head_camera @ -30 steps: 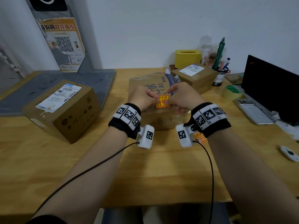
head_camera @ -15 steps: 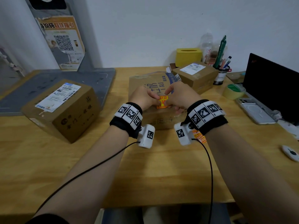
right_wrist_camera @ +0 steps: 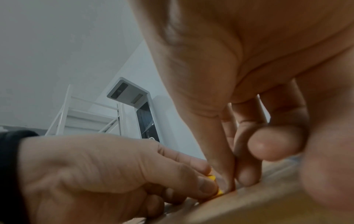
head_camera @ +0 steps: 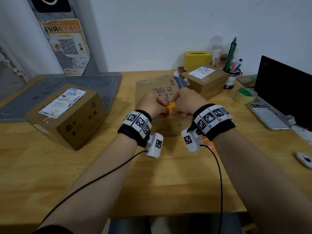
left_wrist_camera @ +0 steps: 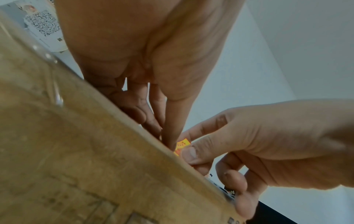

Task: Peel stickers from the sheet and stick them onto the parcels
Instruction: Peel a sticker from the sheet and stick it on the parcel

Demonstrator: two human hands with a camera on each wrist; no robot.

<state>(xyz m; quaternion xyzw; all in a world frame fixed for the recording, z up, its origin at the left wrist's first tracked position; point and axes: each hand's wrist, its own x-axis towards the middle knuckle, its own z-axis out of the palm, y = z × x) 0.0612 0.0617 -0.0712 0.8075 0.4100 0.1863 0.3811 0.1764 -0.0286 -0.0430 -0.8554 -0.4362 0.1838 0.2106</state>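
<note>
On the far side of the wooden table [head_camera: 50, 174], a yellow tissue box [head_camera: 197, 59] stands by the white wall, with a pen cup [head_camera: 231, 79] just to its right. At the right edge sit a roll of tape [head_camera: 244, 97], a phone [head_camera: 267, 116] and a dark laptop screen [head_camera: 285, 88]. A QR-code poster [head_camera: 66, 48] hangs far left above a grey mat [head_camera: 42, 92].

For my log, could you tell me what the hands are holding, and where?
Both the left hand and right hand pinch the yellow sticker by its opposite side edges.

Both hands [head_camera: 170, 105] fingertip-pinching together
</note>
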